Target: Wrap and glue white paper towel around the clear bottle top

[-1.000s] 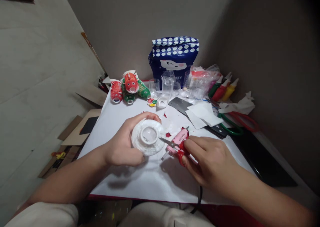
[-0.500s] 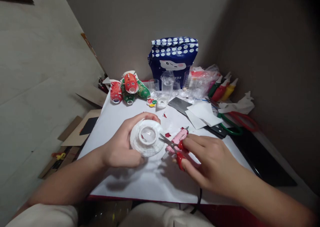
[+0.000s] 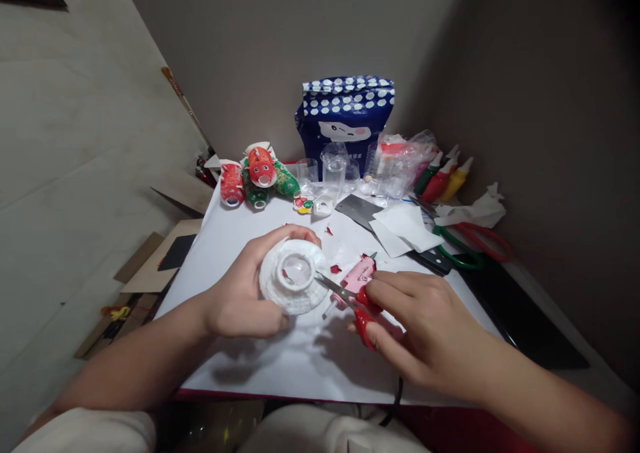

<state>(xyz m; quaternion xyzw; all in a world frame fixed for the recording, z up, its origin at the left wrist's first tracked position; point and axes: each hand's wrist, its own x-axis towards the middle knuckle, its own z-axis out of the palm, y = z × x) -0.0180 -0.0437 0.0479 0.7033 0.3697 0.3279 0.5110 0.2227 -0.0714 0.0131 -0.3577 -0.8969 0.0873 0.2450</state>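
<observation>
My left hand [image 3: 250, 286] is wrapped round a white, round, cloth-like piece [image 3: 270, 283] with a clear ringed opening facing up. In my right hand [image 3: 420, 326] are small scissors with red handles [image 3: 365, 323]; their blades point left and the tips touch or almost touch the right side of the white piece, beside its ring. Under the scissors a pink glue gun [image 3: 357, 275] lies on the white-covered table [image 3: 280, 373], partly hidden by the blades and my right hand.
Red and green fish figures [image 3: 261, 166] stand at the back left. Behind are clear cups [image 3: 334, 166], a blue bag [image 3: 347, 116] and paint bottles [image 3: 440, 176]. White paper pieces [image 3: 406, 226], large scissors [image 3: 457, 256] and a black tray [image 3: 520, 313] lie right.
The scissors' tips have shifted slightly left and down onto the white piece's ring edge, and the blades look closer together. My left hand has hardly moved.
</observation>
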